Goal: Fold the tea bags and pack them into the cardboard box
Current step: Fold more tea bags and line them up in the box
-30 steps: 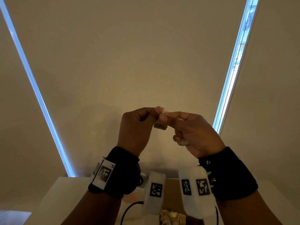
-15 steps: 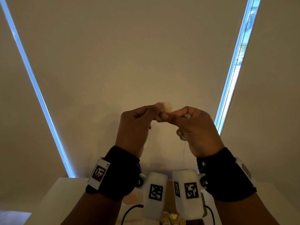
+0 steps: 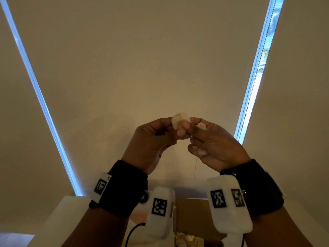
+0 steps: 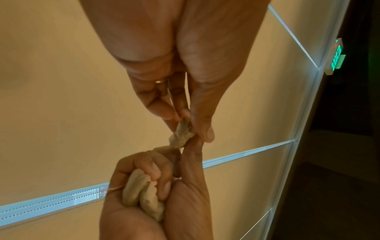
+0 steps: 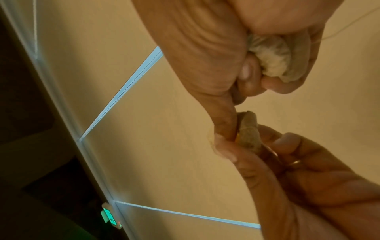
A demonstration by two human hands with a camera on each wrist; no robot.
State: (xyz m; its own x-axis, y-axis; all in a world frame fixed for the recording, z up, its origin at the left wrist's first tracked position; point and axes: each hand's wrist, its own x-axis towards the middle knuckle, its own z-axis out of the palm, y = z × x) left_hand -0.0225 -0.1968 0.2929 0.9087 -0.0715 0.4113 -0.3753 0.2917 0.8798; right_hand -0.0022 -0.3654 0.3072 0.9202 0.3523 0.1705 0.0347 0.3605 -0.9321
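Note:
A small pale tea bag [image 3: 180, 120] is held up in front of the blind. My left hand [image 3: 168, 127] pinches it from the left, and my right hand's [image 3: 193, 128] thumb and forefinger pinch it from the right. The left wrist view shows the same tea bag [image 4: 182, 133] squeezed between both hands' fingertips. My right hand's lower fingers curl round more tea bags [image 3: 201, 152], bunched against the palm [image 5: 271, 53]; a thin string [image 3: 195, 168] hangs from them. Below my wrists stands the open cardboard box [image 3: 192, 211] with several tea bags [image 3: 188, 240] inside.
The box stands on a white table [image 3: 58, 220] whose far edge meets beige window blinds [image 3: 142, 68]. A black cable [image 3: 131, 232] runs from the left wrist camera. A green exit sign [image 4: 337, 56] glows on a dark wall to the side.
The tea bag, first hanging just under the fingertips, has been turned up and now sticks out above them. Both hands have shifted slightly and kept their pinch.

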